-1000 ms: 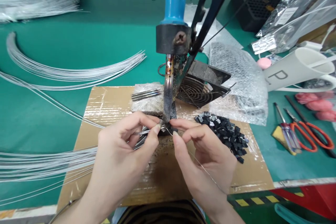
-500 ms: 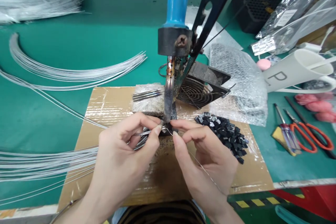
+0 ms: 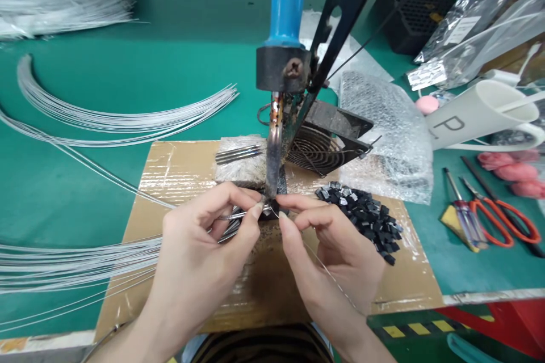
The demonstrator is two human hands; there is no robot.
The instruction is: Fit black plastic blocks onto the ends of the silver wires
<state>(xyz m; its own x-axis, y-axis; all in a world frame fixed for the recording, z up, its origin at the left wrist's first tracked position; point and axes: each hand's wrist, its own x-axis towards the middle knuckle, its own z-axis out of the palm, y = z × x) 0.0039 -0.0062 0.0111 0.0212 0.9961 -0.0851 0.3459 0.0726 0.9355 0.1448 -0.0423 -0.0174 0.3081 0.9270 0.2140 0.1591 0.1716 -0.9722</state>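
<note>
Beneath the tip of a blue-handled soldering iron [image 3: 275,164], both my hands come close together. My left hand [image 3: 204,244] is closed, thumb and forefinger pinching a thin grey wire [image 3: 233,216] whose end is at the iron's tip. My right hand [image 3: 336,261] pinches a strand of solder wire [image 3: 330,275], which runs back across the palm toward the wrist. The solder's front end is right by the tip. A small dark block under the tip is mostly hidden, and I cannot tell which fingers touch it.
A heap of black connector housings [image 3: 361,218] lies on the cardboard [image 3: 409,272], right of my hands. Behind stands a small fan [image 3: 319,147]; the iron's black bracket [image 3: 340,17] slants above. Bundled wires [image 3: 128,120] lie left. Scissors [image 3: 498,218] and a white cup [image 3: 468,113] are right.
Almost nothing differs. The solder in my right hand shifts very slightly at the iron's tip; both hands keep their pinch and place.
</note>
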